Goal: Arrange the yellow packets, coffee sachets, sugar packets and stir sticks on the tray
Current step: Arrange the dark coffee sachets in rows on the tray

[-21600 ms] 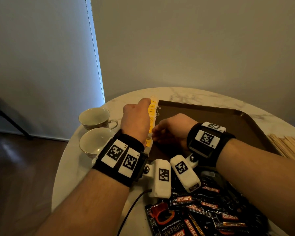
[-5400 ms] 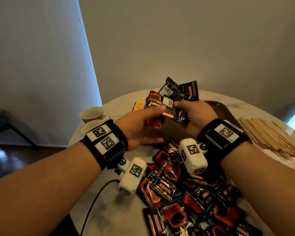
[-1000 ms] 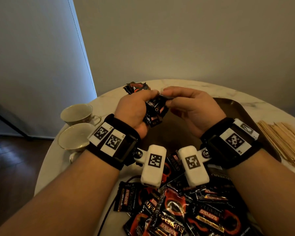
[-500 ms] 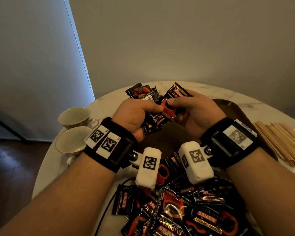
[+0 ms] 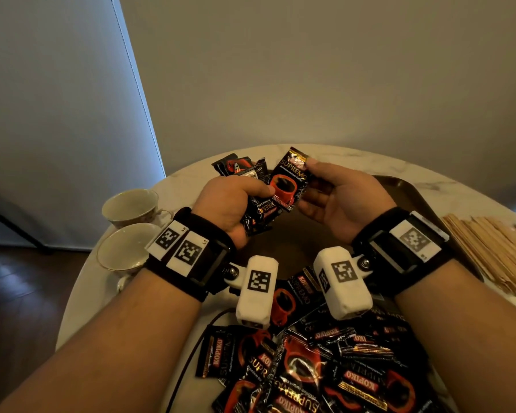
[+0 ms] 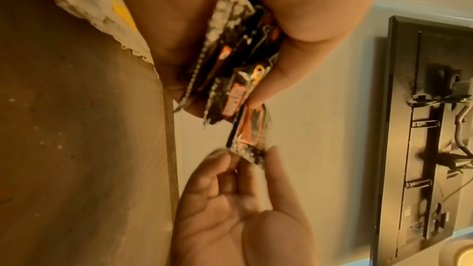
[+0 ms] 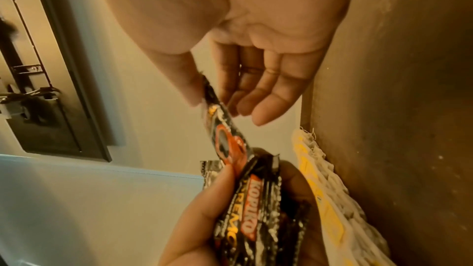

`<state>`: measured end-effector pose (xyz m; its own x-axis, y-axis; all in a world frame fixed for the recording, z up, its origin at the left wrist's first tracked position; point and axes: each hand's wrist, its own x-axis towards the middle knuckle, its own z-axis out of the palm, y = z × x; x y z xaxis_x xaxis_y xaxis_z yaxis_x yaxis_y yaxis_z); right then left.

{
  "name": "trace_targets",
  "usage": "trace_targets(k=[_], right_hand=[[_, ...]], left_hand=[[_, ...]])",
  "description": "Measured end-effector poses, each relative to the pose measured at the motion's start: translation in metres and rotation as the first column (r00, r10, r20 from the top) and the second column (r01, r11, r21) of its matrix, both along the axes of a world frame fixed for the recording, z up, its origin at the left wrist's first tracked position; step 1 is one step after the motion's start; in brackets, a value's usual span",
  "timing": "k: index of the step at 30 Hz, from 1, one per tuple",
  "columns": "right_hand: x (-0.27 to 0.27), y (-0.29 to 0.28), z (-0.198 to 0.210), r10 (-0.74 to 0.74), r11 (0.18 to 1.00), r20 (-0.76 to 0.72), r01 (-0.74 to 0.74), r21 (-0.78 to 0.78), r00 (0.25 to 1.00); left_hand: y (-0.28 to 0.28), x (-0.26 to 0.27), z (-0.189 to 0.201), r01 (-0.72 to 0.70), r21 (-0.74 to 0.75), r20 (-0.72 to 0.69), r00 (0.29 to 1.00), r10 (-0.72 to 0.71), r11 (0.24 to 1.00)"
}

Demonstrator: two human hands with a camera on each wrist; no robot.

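Left hand (image 5: pixel 231 201) is clenched round a fat bundle of coffee sachets (image 5: pixel 251 186), thumb clamped across the top; right hand (image 5: pixel 344 201) pinches the top corner of one more sachet (image 5: pixel 289 186) between thumb and fingertip, the other fingers loose, and that sachet's lower end is already tucked under the left thumb. Both hands are up in the air above the tray (image 5: pixel 411 189); the job here looks like squaring a stack before it goes down.

To do it well, I'd say: slide the single sachet in flat against the others, printed face the same way; loosen the left thumb only as much as it needs, or the slippery foil will fan out; then tap the bundle's edges level before lowering it.

Along the tray's left edge the yellow packets (image 7: pixel 330 209) sit in a row, seen from the wrist views; the fresh stack wants to land just beside them, not on top.

On the table's near edge lies a big loose heap of sachets (image 5: pixel 316 368), so plenty is left; the stir sticks (image 5: pixel 495 245) wait by the tray's right edge, off it; two cups (image 5: pixel 125 228) stand at the table's left edge. Sugar packets I can't spot.
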<state>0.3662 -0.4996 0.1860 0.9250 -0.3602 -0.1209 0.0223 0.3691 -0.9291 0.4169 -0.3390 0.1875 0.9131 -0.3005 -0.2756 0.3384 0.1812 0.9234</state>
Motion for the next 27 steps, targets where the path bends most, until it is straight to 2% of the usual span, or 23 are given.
trace_targets(k=[5,7,11,14,16,20,24,27], right_hand=[[0.000,0.002,0.000,-0.122,0.992,-0.004,0.122,-0.022,0.992],[-0.001,0.003,0.000,-0.086,0.996,-0.029,0.086,-0.017,0.996],[-0.003,0.008,0.000,0.096,0.987,-0.062,-0.103,-0.122,0.993],[0.009,0.008,0.005,0.042,0.985,-0.052,-0.050,-0.166,0.998],[0.025,0.001,0.008,-0.023,0.985,-0.055,0.013,-0.172,0.998],[0.062,-0.016,0.002,-0.083,0.972,-0.161,0.044,-0.229,0.983],[0.097,-0.026,-0.010,-0.103,0.925,-0.319,-0.028,-0.379,0.942],[0.117,-0.026,-0.014,-0.103,0.890,-0.371,-0.081,-0.448,0.923]], left_hand=[[-0.001,0.000,0.000,0.016,-0.009,-0.008,1.000,-0.016,1.000],[-0.001,0.000,-0.001,0.001,-0.014,-0.010,1.000,-0.001,1.000],[0.000,0.002,0.000,-0.060,-0.025,-0.002,0.998,0.060,0.998],[0.002,0.004,0.001,-0.079,-0.049,-0.001,0.997,0.079,0.996],[0.004,0.005,0.002,-0.144,-0.056,0.006,0.989,0.145,0.988],[0.007,0.011,0.004,-0.313,-0.055,0.058,0.947,0.316,0.948],[0.008,0.015,0.004,-0.392,-0.078,0.079,0.914,0.397,0.917],[0.009,0.017,0.005,-0.409,-0.068,0.100,0.905,0.414,0.910]])
